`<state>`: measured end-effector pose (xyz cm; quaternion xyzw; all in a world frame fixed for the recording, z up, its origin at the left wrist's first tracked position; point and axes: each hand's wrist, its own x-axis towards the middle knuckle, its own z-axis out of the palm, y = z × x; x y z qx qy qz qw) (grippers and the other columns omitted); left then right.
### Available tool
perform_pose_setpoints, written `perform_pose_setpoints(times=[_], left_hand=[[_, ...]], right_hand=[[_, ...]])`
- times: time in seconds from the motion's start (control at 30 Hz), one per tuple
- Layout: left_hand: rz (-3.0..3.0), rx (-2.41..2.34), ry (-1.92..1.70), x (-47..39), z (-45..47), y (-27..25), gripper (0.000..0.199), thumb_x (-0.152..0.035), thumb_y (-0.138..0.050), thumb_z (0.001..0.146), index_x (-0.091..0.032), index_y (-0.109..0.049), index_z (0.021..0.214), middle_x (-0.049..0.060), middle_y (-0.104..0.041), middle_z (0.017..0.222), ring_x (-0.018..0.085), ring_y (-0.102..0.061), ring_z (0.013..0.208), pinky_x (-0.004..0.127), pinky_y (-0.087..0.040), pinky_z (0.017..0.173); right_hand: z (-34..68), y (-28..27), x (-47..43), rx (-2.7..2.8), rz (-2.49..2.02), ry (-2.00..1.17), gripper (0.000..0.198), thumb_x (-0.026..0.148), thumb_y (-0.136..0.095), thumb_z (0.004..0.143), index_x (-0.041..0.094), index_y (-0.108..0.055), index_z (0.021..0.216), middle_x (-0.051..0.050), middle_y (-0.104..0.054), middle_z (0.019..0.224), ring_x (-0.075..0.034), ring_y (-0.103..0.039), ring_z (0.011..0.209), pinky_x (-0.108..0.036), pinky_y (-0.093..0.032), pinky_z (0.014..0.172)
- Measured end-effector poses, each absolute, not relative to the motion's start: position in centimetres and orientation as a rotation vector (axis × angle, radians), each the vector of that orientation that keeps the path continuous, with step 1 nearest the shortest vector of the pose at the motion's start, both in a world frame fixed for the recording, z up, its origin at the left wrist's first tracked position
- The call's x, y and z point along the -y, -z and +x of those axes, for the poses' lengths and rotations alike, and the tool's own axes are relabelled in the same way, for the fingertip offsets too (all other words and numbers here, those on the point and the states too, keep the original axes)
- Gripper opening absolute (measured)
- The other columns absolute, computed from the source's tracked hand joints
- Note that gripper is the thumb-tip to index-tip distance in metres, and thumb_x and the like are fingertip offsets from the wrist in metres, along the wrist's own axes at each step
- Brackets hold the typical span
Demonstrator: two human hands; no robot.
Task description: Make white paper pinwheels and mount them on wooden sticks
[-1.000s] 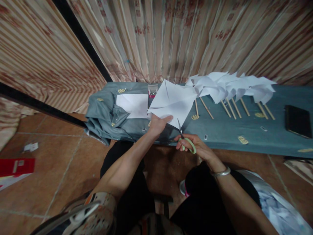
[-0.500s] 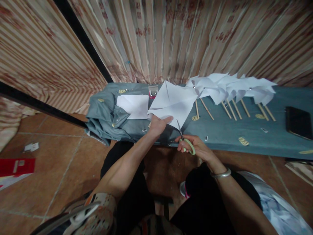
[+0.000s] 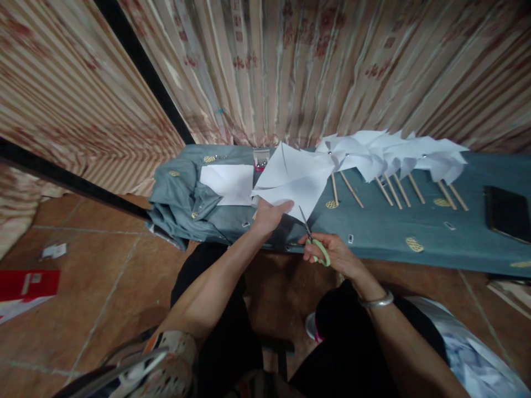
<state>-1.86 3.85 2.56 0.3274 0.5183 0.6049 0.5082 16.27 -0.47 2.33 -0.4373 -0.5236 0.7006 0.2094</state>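
Note:
My left hand [image 3: 269, 214] grips a white sheet of paper [image 3: 301, 179] by its near left edge, thumb on top. The sheet is turned corner-up, with slits running in from its corners. In my right hand [image 3: 329, 251] is a pair of scissors [image 3: 319, 251] with light green handles, fingers through the loops. Their blades point up and left and lie at the paper's near corner; whether they are cutting there I cannot tell. More white paper [image 3: 228, 183] lies to the left on the cloth. Several white paper pinwheels [image 3: 385, 152] on wooden sticks lie to the right.
A grey-green patterned cloth [image 3: 381, 232] covers the long narrow table. Behind the paper stands a small box [image 3: 261, 160] with shiny bits in it. A dark phone [image 3: 506, 213] rests at the right end. A striped curtain [image 3: 265, 72] hangs behind.
The view has tilted slightly, so everything sits a little lower in the picture. Both hands, the paper and the scissors keep nearly the same places relative to each other.

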Motion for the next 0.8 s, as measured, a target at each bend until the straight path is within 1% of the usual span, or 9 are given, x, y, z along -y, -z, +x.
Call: perform_pose_setpoints(times=[0.23,0.43,0.5,0.6,0.8], left_hand=[[0.775,-1.239,-1.464,-3.90,-1.86,-2.64,0.027,-0.023,-0.080,0.052,-0.016,-0.066,0.075,0.008,-0.074,0.090,0.021,-0.067,0.086,0.034,-0.051,0.085],[0.776,-1.228,-1.456,-3.62,-1.53,-2.78,0.042,-0.021,-0.080,0.050,-0.015,-0.068,0.089,0.007,-0.074,0.088,0.019,-0.066,0.078,0.034,-0.051,0.080],[0.775,-1.230,-1.451,-3.52,-1.41,-2.85,0.044,-0.021,-0.080,0.050,-0.015,-0.068,0.092,0.006,-0.074,0.089,0.019,-0.065,0.077,0.033,-0.051,0.079],[0.768,-1.228,-1.451,-3.47,-1.35,-2.90,0.045,-0.021,-0.081,0.049,-0.015,-0.068,0.092,0.006,-0.073,0.089,0.019,-0.065,0.077,0.033,-0.050,0.080],[0.777,-1.205,-1.458,-3.49,-1.42,-2.88,0.045,-0.022,-0.081,0.049,-0.015,-0.069,0.092,0.007,-0.073,0.091,0.019,-0.065,0.080,0.034,-0.050,0.082]], right_hand=[[16.16,-2.65,0.47,1.462,-1.243,-1.940,0.055,0.065,-0.078,0.058,0.018,-0.065,0.083,0.001,-0.064,0.060,-0.009,-0.055,0.049,-0.022,-0.043,0.047],[15.96,-3.04,0.46,1.429,-1.250,-1.923,0.055,0.065,-0.079,0.057,0.018,-0.065,0.082,0.001,-0.065,0.061,-0.009,-0.056,0.051,-0.023,-0.045,0.050],[15.95,-2.95,0.48,1.426,-1.243,-1.905,0.054,0.065,-0.078,0.058,0.018,-0.065,0.081,0.000,-0.065,0.062,-0.010,-0.057,0.053,-0.023,-0.046,0.050],[16.01,-2.63,0.48,1.434,-1.232,-1.895,0.051,0.062,-0.079,0.060,0.018,-0.066,0.082,0.000,-0.065,0.062,-0.010,-0.057,0.052,-0.023,-0.045,0.050],[16.03,-2.28,0.38,1.425,-1.232,-1.904,0.049,0.057,-0.082,0.058,0.018,-0.066,0.082,0.001,-0.065,0.058,-0.010,-0.055,0.048,-0.023,-0.043,0.047]])
